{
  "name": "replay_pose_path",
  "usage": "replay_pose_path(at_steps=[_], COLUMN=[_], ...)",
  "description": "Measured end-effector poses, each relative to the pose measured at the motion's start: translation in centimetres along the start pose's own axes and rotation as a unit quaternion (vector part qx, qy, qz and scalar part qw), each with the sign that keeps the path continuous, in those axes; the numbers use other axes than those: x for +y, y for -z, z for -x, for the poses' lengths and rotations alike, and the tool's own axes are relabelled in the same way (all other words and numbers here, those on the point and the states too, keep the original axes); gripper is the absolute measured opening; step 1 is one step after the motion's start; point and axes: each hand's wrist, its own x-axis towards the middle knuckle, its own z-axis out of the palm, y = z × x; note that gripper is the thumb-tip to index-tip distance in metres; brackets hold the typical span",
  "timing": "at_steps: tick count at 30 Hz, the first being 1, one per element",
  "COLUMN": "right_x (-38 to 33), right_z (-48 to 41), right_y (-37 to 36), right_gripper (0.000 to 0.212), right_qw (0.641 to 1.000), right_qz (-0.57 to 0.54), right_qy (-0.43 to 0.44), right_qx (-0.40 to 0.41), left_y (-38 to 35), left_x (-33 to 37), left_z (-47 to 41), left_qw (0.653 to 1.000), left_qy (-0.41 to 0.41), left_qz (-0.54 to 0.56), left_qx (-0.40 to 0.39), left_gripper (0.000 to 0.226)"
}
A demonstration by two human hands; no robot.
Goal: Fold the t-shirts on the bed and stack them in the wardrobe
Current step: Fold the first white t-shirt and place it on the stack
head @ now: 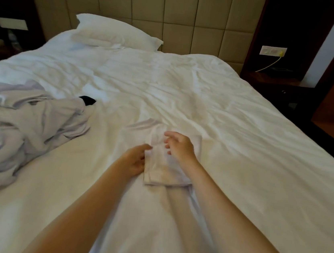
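A white t-shirt (163, 168) lies partly folded on the white bed (235, 124), in the middle near me. My left hand (134, 160) holds the left edge of the folded part, fingers tucked at the fabric. Just above the shirt's upper right part hovers my right hand (180, 146), its fingers relaxed and loosely bent, holding nothing. A crumpled pile of pale grey-white t-shirts (18, 127) sits at the left of the bed. The wardrobe is out of sight.
A small black item (87, 100) lies at the pile's far edge. A pillow (116, 33) leans at the padded headboard (155, 7). Dark nightstands flank the bed; a wall socket with a yellow cable (273, 51) is at the right.
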Motion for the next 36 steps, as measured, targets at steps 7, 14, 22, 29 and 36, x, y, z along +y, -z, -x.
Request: replay_pose_path(at_steps=[7,14,22,29,36], right_x=[2.9,5.9,6.5,7.6,7.9], right_z=[-0.6,0.2,-0.8,-1.0,-0.1], right_y=[-0.1,-1.8,-0.2,-0.2,0.5], right_gripper=[0.051,0.055,0.055,0.06,0.064], right_qw=[0.944,0.877,0.881,0.867,0.884], right_qz=[0.319,0.461,0.471,0.497,0.465], right_qy=[0.076,0.057,0.036,-0.009,-0.039], right_qx=[0.018,-0.123,0.023,-0.02,-0.041], left_y=[-0.2,0.3,-0.1,0.0,0.9], left_x=[-0.7,-2.1,-3.1,-5.7,-4.7], left_z=[-0.9,-1.9,-1.7,-1.6,-1.9], left_qw=[0.956,0.951,0.924,0.671,0.572], left_qy=[-0.086,-0.131,-0.177,-0.336,-0.223], left_qz=[-0.275,-0.273,-0.323,-0.639,-0.778], left_qx=[0.059,0.067,0.103,0.169,0.135], left_gripper=[0.039,0.048,0.065,0.071,0.058])
